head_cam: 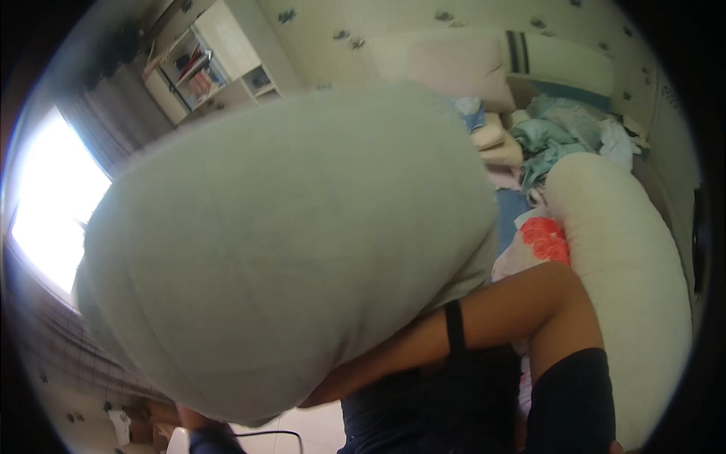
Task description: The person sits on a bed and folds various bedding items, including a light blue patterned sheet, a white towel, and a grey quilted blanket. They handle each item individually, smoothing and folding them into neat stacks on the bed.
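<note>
A large, stuffed grey-green fabric bundle (pixel 295 227), plump and rounded like a cushion or folded quilt, fills the middle of the view. It is held up off the floor against the front of my body. My right forearm, with a black band on it, reaches across beneath its lower edge. My right hand (pixel 319 392) is against the underside, its fingers hidden by the fabric. At the bottom left, only a short part of my left arm and a dark sleeve show; my left hand is out of view behind the bundle.
To the right lies a long white bolster-like roll (pixel 624 284) beside cloth with red flowers (pixel 544 238). Farther back are crumpled teal clothes (pixel 556 130), a pink pillow (pixel 459 68) and a striped headboard (pixel 567 57). A shelf cabinet (pixel 227 45) and bright window (pixel 54 198) are leftward. A black cable (pixel 272 434) hangs below.
</note>
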### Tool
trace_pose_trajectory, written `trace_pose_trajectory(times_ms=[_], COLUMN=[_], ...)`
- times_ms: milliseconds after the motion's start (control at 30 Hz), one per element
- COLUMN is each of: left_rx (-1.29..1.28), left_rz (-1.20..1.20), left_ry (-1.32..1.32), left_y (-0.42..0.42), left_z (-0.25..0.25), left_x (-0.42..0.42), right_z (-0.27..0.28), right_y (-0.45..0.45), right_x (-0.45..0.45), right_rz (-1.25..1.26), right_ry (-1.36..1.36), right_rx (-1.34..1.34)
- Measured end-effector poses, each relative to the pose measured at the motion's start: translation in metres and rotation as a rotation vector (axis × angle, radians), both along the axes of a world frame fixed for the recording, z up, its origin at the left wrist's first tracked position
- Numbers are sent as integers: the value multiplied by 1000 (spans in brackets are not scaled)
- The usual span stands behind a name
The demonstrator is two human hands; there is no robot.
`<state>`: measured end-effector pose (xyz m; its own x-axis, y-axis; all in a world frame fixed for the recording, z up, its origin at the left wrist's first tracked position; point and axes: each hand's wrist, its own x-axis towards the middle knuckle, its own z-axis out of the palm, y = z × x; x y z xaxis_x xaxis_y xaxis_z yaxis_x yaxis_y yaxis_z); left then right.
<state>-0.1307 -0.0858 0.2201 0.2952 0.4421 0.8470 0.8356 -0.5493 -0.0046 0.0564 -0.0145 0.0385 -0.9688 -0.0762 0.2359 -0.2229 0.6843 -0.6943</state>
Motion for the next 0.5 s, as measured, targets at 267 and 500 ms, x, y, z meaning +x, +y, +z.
trace_pose_trajectory(times_ms=[267, 500], left_rx=[230, -175], left_rz=[-283, -596], left_ry=[388, 553], left_y=[106, 95], left_z=[153, 12], left_x=[161, 196], right_z=[165, 58], right_y=[233, 223], right_x=[249, 507], right_rz=[-1640, -1907], right_ry=[185, -836], right_rx=[840, 597])
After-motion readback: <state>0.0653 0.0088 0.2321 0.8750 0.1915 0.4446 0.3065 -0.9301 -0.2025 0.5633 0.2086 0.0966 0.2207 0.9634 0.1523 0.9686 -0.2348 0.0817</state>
